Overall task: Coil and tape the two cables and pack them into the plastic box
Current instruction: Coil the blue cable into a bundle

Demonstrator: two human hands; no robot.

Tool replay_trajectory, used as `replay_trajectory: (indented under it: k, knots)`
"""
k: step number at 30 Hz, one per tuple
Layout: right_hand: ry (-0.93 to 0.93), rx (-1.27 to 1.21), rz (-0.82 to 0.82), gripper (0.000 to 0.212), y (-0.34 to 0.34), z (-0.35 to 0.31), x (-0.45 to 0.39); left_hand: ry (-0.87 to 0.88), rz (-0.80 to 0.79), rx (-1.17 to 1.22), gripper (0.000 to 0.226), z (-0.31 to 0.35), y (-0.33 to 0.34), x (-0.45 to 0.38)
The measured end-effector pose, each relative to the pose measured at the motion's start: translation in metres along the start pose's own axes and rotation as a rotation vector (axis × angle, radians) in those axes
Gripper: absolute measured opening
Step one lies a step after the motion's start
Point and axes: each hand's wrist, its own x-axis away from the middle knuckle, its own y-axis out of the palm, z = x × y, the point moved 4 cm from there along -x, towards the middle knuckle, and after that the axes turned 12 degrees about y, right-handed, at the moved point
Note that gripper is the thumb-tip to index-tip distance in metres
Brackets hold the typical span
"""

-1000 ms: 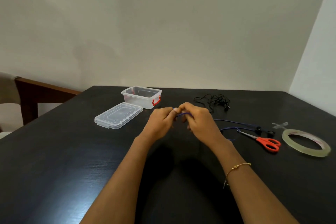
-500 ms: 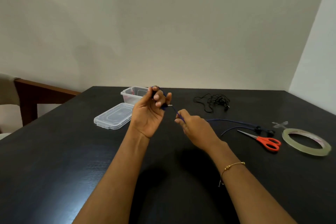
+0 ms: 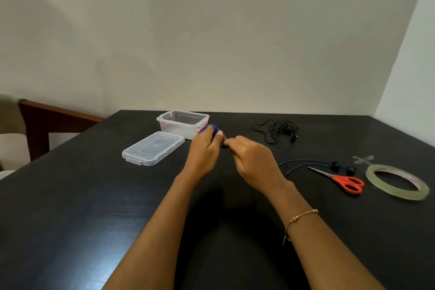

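Left hand: our left hand [image 3: 204,150] is curled, with turns of the blue cable [image 3: 303,164] showing over its fingers; we grip the coil just in front of the box [image 3: 183,123].
Right hand: our right hand [image 3: 255,160] is closed, its fingertips meeting the left hand's; we cannot tell how it holds the cable, though the loose blue strands trail from it to the right across the table [image 3: 70,195].
Blue cable's end: its earbuds lie beside the scissors [image 3: 341,179].
Black cable: the black cable [image 3: 277,130] lies tangled at the far side, right of the box.
Box: open, upright; the lid [image 3: 153,148] lies flat just beside it, nearer us.
Tape: the tape [image 3: 397,182] lies flat right of the scissors.
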Motion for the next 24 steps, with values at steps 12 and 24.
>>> replay_trajectory:
  k: [12, 24]
  knots:
    - [0.253, -0.005, -0.029, 0.023, -0.003, 0.036, -0.001, -0.262, -0.192, 0.93, 0.047, 0.025, 0.003, 0.003]
    - [0.235, -0.098, -0.367, 0.026, 0.02, 0.02, 0.003, -0.211, 0.486, 1.378, 0.031, 0.002, -0.031, -0.011]
